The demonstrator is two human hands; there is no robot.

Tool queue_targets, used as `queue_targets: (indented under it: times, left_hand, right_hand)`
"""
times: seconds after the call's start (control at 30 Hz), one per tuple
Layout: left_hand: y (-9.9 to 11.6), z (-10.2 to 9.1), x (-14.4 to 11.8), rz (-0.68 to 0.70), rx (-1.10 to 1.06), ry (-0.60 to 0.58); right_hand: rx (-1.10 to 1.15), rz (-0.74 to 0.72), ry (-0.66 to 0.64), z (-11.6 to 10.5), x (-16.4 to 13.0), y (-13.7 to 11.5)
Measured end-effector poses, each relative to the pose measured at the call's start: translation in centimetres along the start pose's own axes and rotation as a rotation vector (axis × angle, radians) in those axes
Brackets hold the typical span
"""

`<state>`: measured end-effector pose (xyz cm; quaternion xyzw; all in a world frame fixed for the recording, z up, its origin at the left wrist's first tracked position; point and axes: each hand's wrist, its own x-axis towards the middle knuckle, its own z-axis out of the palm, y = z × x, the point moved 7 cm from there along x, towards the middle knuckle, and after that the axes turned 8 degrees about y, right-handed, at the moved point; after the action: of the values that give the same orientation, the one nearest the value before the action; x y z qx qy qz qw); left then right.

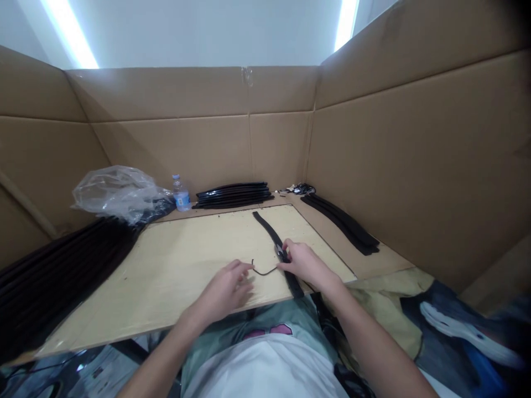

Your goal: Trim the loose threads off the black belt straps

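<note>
A flat black strip (265, 224) lies lengthwise on the pale board, running from the far side to the near edge. My right hand (306, 264) is over the strip, its fingers closed round a small, dark, shiny object (279, 252) whose kind I cannot make out. Between my two hands a thin black cord (263, 273) sags in a shallow curve. Its left end rises at the fingertips of my left hand (230, 284), where thumb and forefinger are pinched together. The cord's right end disappears by my right thumb.
Long black strips (70, 271) are heaped at the left, below a clear plastic bag (118, 190). A water bottle (181, 194) and a stack of black strips (232, 195) stand at the back. More strips (340, 221) lie right. Cardboard walls (199, 143) enclose the board (174, 265).
</note>
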<state>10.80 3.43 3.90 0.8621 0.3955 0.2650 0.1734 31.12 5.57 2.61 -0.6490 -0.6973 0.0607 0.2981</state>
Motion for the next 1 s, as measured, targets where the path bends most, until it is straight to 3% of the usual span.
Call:
queue_targets:
  times: [0.1, 0.23, 0.47, 0.77, 1.0]
  left_hand:
    - [1.6, 2.7, 1.6, 0.086, 0.045, -0.020]
    - [0.8, 4.1, 3.0, 0.080, 0.084, 0.013]
    - [-0.6, 4.8, 4.0, 0.048, 0.038, 0.063]
    - [-1.5, 5.0, 3.7, 0.068, -0.006, 0.140]
    - [-1.5, 5.1, 3.5, 0.044, 0.015, 0.181]
  right_hand:
    - [0.006, 0.029, 0.019, 0.0, 0.2, 0.2]
    - [0.016, 0.062, 0.047, -0.4, 0.3, 0.5]
    - [0.033, 0.095, 0.074, -0.9, 0.9, 1.8]
    - [-0.183, 0.303, 0.185, -3.1, 1.8, 8.4]
    - [-0.334, 0.196, 0.123, -2.7, 1.9, 8.3]
